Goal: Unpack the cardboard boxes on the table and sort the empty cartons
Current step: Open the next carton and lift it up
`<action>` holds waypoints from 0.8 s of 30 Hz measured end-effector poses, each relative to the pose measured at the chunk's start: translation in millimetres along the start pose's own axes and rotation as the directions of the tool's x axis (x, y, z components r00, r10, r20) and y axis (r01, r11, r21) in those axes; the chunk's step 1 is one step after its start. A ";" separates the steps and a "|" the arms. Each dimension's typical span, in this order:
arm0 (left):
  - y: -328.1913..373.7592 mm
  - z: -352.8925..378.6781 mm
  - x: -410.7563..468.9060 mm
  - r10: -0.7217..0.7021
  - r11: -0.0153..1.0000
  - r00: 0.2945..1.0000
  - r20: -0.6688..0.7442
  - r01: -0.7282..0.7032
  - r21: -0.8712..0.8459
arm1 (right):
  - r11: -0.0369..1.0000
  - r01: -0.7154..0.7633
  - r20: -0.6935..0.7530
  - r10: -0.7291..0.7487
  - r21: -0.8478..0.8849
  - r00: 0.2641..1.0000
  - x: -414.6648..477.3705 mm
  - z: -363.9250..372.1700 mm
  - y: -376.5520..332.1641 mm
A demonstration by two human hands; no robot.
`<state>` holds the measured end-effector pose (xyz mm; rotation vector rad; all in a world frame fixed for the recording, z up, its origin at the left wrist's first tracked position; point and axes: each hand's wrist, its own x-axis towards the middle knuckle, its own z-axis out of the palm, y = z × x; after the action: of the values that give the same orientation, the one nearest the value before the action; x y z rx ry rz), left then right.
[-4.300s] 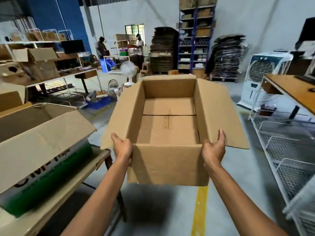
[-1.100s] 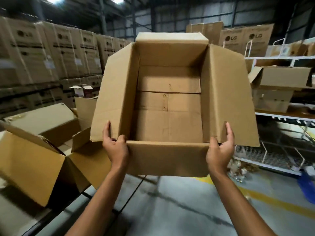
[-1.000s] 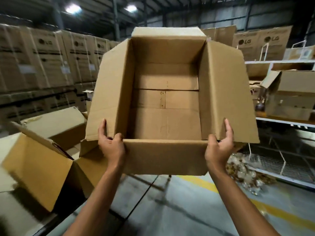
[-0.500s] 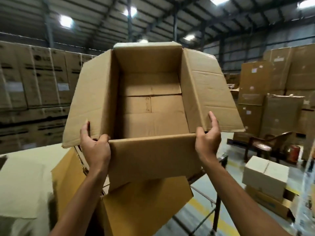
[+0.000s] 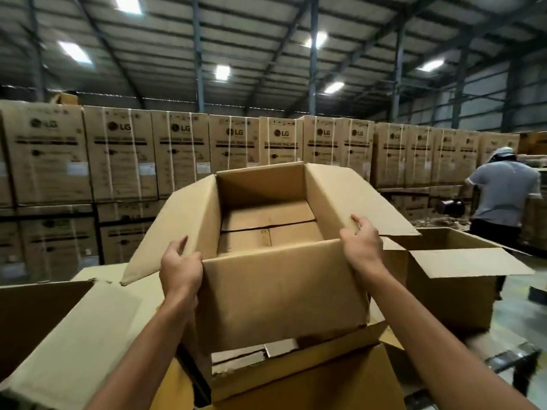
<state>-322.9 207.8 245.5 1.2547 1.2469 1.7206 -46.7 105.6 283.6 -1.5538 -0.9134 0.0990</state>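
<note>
Dark corrugated metal roof carries bright rectangular ceiling lights — below, stacked brown printed cartons back a grey floor.

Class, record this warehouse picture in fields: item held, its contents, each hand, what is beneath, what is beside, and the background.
Item held: open carton, flaps spread
Contents: nothing visible inside
Left hand: grips the near left corner
Right hand: grips the near right corner
Beneath: lower carton, also open
Beside, right: side carton, open
Background: stacked LG boxes; person facing away
</note>
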 end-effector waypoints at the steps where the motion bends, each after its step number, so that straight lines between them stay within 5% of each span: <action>1: 0.5 3.9 7.1 -0.012 0.999 1.000 -0.011 0.012 0.035 | 1.000 -0.021 0.054 0.021 -0.009 0.998 12.3 4.0 0.7; 7: -28.7 11.8 16.7 -0.069 0.971 0.996 -0.064 0.082 0.226 | 0.991 -0.098 0.332 0.124 -0.094 0.935 49.5 32.2 30.0; 13: -99.0 16.4 -14.7 -0.131 0.915 0.979 -0.157 0.180 0.361 | 0.966 -0.170 0.400 0.236 -0.194 0.885 37.9 66.5 104.2; 24: -144.9 24.9 -22.6 -0.292 0.797 0.940 0.177 0.137 0.588 | 0.899 -0.093 0.483 0.314 -0.427 0.818 39.1 83.2 174.9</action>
<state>-295.3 242.7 103.6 1.5364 1.7346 0.9940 18.6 210.1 129.1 -2.0485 -1.2556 0.5762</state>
